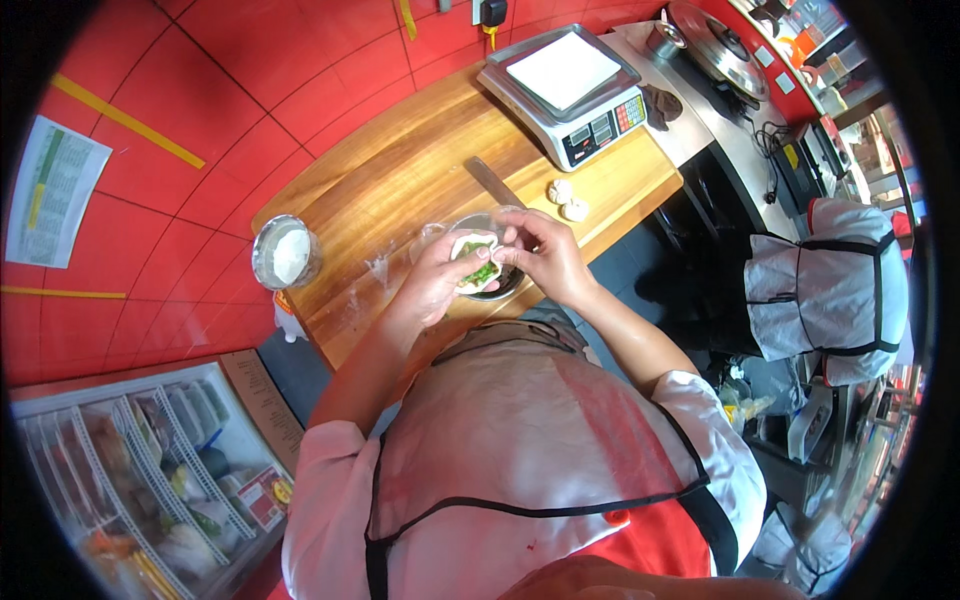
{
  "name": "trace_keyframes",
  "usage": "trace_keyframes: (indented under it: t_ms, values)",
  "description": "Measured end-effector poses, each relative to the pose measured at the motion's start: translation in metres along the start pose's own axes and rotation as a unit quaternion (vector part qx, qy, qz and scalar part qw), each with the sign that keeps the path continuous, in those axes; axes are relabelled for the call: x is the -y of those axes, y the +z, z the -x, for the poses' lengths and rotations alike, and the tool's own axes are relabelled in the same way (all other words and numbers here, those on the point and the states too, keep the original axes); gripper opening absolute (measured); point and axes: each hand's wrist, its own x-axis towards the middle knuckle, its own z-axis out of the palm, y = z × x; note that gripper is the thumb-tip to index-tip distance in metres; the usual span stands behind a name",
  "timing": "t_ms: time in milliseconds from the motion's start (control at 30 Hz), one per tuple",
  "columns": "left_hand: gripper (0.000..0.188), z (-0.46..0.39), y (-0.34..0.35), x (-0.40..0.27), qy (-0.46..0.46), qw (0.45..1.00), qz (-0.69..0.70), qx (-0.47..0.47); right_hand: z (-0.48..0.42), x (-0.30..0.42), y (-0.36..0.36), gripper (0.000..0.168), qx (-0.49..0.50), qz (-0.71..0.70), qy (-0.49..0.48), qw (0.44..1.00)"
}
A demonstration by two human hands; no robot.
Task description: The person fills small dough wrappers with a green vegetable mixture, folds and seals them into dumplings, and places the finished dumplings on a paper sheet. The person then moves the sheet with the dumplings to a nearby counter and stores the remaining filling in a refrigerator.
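A round dough wrapper with chopped green filling lies in my left hand, its thumb over the filling. The fingertips of my right hand pinch the wrapper's right edge. Under both hands is a round metal bowl, its contents mostly hidden. A flat wooden stick slants down to the bowl's far rim. Two pleated dough buns sit side by side on the wooden board, beyond my right hand.
A digital scale bearing white sheets stands at the board's far right. A container of white powder is at its left edge. Lower left is a glass-topped refrigerated case. Another person in white is at the right.
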Motion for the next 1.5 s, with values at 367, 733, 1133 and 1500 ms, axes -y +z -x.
trace_keyframes:
  t_ms: [367, 733, 1133, 1500]
  values:
    - [0.037, -0.011, -0.022, -0.007, -0.094, 0.989, -0.027, 0.113, -0.007, -0.002, -0.007, 0.013, 0.085, -0.095, 0.020, 0.992]
    - [0.046, -0.020, -0.018, -0.026, -0.178, 0.967, -0.031, 0.181, -0.007, -0.014, -0.014, 0.019, 0.152, 0.022, -0.099, 0.983]
    - [0.043, -0.049, -0.039, -0.024, -0.226, 0.963, -0.035, 0.140, -0.001, -0.050, 0.003, 0.010, 0.056, -0.049, 0.022, 0.997]
    - [0.038, -0.046, -0.026, 0.038, -0.048, 0.994, 0.017, -0.093, 0.007, -0.066, 0.027, 0.016, -0.057, 0.046, -0.058, 0.996]
